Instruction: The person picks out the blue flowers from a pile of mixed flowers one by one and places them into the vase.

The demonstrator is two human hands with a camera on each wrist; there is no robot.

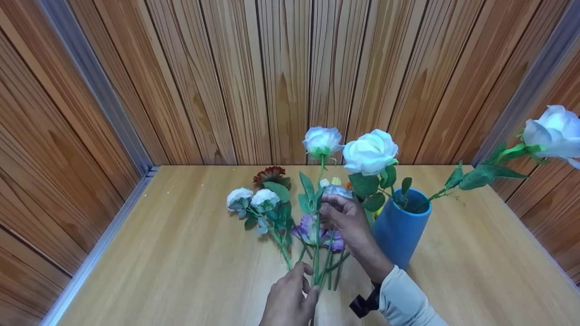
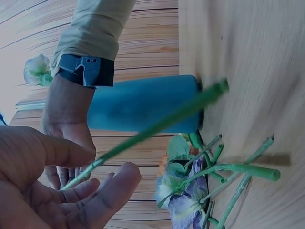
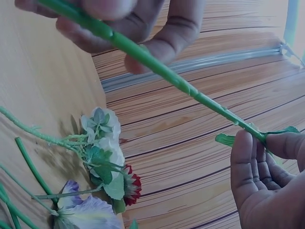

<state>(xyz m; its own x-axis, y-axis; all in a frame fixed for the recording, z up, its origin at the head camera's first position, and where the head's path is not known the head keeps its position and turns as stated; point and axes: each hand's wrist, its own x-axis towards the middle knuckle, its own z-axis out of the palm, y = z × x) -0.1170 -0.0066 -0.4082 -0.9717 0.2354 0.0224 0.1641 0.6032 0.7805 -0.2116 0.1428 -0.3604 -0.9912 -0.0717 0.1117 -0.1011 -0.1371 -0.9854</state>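
Note:
A white artificial rose (image 1: 321, 141) stands upright above the table, between the hands. My right hand (image 1: 348, 222) pinches its green stem (image 3: 162, 69) below the leaves, between thumb and fingers. Lower down, my left hand (image 1: 290, 296) has thumb and fingers loosely curled round the same stem, whose cut end shows in the left wrist view. Just right of the right hand is a blue vase (image 1: 401, 235). Two more white roses rise from it, one leaning left (image 1: 370, 151) and one far out to the right (image 1: 553, 131).
On the wooden table (image 1: 172, 271) lie a stem of small white flowers (image 1: 265, 199), a dark red flower (image 1: 270, 174) and purple flowers (image 1: 308, 228). Several loose stems cross behind the hands. Wood-panelled walls (image 1: 285, 81) enclose the back and sides.

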